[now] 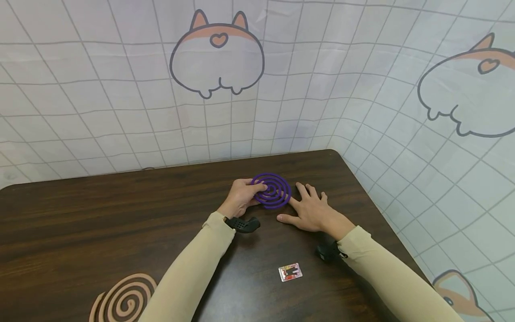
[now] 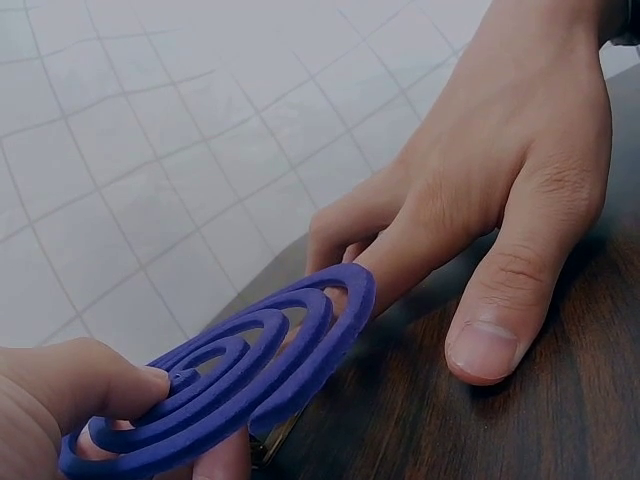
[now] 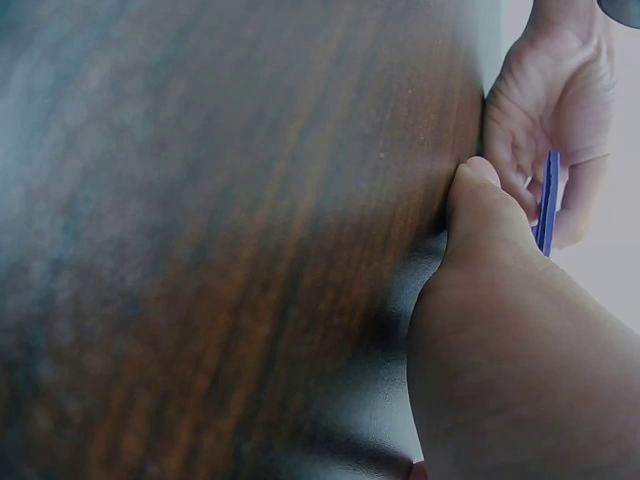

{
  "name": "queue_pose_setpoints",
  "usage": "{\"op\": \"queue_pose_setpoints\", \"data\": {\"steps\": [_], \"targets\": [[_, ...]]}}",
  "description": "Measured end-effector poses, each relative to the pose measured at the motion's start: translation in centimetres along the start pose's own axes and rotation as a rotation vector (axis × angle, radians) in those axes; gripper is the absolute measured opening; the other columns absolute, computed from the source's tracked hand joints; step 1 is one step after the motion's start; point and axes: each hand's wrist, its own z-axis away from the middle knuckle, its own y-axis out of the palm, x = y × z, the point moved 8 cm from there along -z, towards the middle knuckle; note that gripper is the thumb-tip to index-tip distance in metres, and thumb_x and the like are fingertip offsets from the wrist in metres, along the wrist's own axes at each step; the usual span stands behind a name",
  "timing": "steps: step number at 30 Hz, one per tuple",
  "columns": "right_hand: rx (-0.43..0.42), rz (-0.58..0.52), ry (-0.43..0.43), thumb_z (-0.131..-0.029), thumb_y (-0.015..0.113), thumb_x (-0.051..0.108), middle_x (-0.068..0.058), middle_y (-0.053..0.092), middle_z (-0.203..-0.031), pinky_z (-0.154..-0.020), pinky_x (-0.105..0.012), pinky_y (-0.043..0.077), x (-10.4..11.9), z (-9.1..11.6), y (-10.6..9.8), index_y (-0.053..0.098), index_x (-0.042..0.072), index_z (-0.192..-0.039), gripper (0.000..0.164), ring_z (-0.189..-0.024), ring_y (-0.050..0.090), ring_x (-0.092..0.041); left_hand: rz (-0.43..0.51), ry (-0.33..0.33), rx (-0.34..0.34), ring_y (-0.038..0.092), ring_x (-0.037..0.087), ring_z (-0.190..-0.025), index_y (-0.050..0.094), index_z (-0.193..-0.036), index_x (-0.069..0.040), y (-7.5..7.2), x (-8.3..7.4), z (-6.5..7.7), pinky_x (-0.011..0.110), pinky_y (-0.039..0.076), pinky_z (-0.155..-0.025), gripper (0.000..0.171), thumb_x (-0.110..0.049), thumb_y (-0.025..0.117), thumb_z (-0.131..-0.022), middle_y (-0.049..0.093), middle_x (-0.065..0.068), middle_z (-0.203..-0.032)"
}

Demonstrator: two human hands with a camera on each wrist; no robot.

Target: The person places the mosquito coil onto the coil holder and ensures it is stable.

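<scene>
My left hand (image 1: 241, 195) pinches a purple mosquito coil (image 2: 318, 325) near its centre, with the thumb on top and fingers beneath. The left wrist view shows the coil tilted and raised above the dark wooden table (image 1: 100, 214). Beside it, my right hand (image 1: 314, 212) is spread low over the table, palm down. Its index finger reaches to the coil's right edge and is partly hidden behind the rings; whether it presses on the coil I cannot tell. In the right wrist view the coil appears edge-on as a thin purple strip.
At the lower left lies a tan mosquito coil (image 1: 129, 306), partly covered by my left sleeve. A small shiny printed card (image 1: 290, 272) rests between my forearms. White gridded cloth (image 1: 132, 112) with cartoon animals hangs behind the table and along its right side.
</scene>
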Motion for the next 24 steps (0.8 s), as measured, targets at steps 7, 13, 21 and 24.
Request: {"op": "queue_pose_setpoints", "data": {"steps": [7,13,21,24], "targets": [[-0.009,-0.008,-0.006,-0.097,0.04,0.078,-0.025,0.018,-0.17,-0.11,-0.085,0.027,0.02,0.01,-0.05,0.026,0.034,-0.164,0.081,-0.154,0.022,-0.054,-0.014,-0.002,-0.006,0.077,0.009,-0.08,0.067,-0.128,0.001,-0.03,0.01,-0.01,0.029,0.065,-0.081,0.034,-0.009,0.072,-0.096,0.076,0.007,-0.104],[-0.012,-0.002,-0.012,-0.097,0.039,0.078,-0.025,0.019,-0.17,-0.11,-0.085,0.027,0.05,-0.15,-0.04,0.026,0.034,-0.164,0.081,-0.154,0.023,-0.054,-0.014,0.0,-0.021,0.078,0.012,-0.085,0.067,-0.129,0.002,-0.15,0.05,0.03,0.03,0.065,-0.082,0.035,-0.009,0.073,-0.096,0.076,0.012,-0.113],[-0.018,0.001,-0.013,-0.098,0.039,0.078,-0.026,0.019,-0.17,-0.11,-0.085,0.027,0.04,-0.07,-0.01,0.024,0.035,-0.165,0.081,-0.154,0.023,-0.055,-0.011,0.004,-0.02,0.079,0.014,-0.087,0.067,-0.13,0.002,-0.06,0.15,-0.04,0.031,0.065,-0.084,0.036,-0.009,0.072,-0.096,0.076,0.015,-0.117],[-0.023,-0.001,-0.017,-0.098,0.04,0.077,-0.026,0.02,-0.17,-0.11,-0.085,0.027,0.13,-0.03,-0.08,0.025,0.034,-0.165,0.081,-0.154,0.023,-0.055,-0.014,0.004,-0.02,0.078,0.014,-0.087,0.067,-0.13,0.002,-0.08,0.16,-0.06,0.031,0.065,-0.084,0.036,-0.009,0.072,-0.096,0.076,0.015,-0.117]]}}
